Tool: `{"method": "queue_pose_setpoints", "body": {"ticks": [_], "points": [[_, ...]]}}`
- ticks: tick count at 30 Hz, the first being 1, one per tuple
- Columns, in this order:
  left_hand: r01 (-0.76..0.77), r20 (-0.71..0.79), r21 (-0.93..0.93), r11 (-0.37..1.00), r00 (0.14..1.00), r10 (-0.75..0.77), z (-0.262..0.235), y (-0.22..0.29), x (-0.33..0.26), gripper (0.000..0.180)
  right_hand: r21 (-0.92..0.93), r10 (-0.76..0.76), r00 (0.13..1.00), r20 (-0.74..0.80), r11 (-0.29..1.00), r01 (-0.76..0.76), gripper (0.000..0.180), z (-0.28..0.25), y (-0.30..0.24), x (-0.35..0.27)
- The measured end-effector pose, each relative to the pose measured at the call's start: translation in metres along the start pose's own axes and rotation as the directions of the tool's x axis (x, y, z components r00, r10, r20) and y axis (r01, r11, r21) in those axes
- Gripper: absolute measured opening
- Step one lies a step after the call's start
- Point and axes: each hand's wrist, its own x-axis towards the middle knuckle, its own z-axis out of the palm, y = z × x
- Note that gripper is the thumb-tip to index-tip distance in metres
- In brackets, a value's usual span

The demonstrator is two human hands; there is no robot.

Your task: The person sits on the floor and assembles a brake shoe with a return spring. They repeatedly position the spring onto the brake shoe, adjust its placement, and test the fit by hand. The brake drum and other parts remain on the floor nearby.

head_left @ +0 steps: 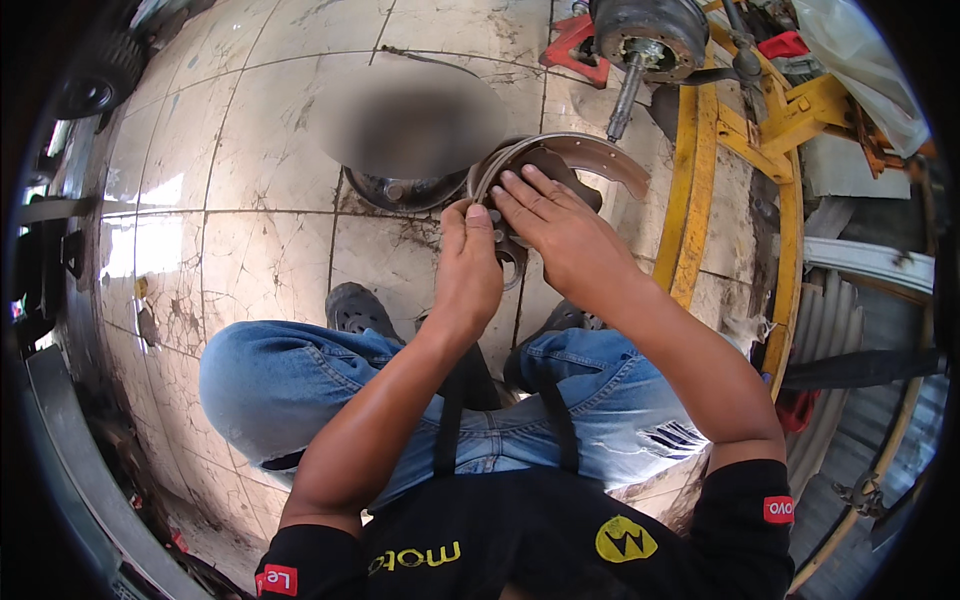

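Between my knees and the blurred patch is a brown, curved brake shoe point(610, 155) with a row of rivet holes along its lining. My left hand point(470, 265) is closed on its left edge, thumb on top and fingers curled around the rim. From the right, my right hand point(565, 230) grips the shoe's inner part, fingers long across it and thumb hidden. Below the hands a metal end with a round hole point(513, 265) shows. Just left, a dark round metal part point(395, 192) lies on the tiles, its upper side hidden by the blur.
A yellow metal frame point(690, 190) stands close on my right. Beyond it sit a brake drum with a shaft point(640, 60) and a red stand point(578, 50). Tiled floor point(270, 150) stretches left toward a black tyre point(100, 80). My shoes point(360, 310) are below the work.
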Motion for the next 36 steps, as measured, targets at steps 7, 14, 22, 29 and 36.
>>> {"method": "queue_pose_setpoints", "body": {"ticks": [7,14,22,29,36], "points": [[0.007,0.026,0.03,1.0,1.0,-0.008,-0.003,0.003,0.0,0.041,0.027,-0.011,0.999,0.03,1.0,0.01,0.051,-0.005,0.007,-0.006],[-0.034,0.015,0.07,0.997,0.999,0.033,-0.009,-0.007,0.013,0.037,0.03,0.015,0.998,0.063,0.999,-0.017,0.053,-0.006,0.005,-0.005],[-0.004,0.009,0.015,1.0,1.0,0.004,-0.008,-0.002,0.012,0.036,0.008,0.029,0.999,0.031,1.0,-0.029,0.055,0.001,0.005,-0.003],[0.103,0.02,-0.011,0.995,0.995,-0.103,-0.001,0.01,-0.003,0.037,-0.021,0.025,1.0,0.004,0.999,-0.025,0.053,0.003,0.006,-0.004],[0.101,0.033,0.006,0.995,0.994,-0.101,-0.002,0.018,-0.008,0.039,-0.052,0.028,1.0,-0.004,0.998,-0.028,0.051,0.004,0.003,-0.007]]}}
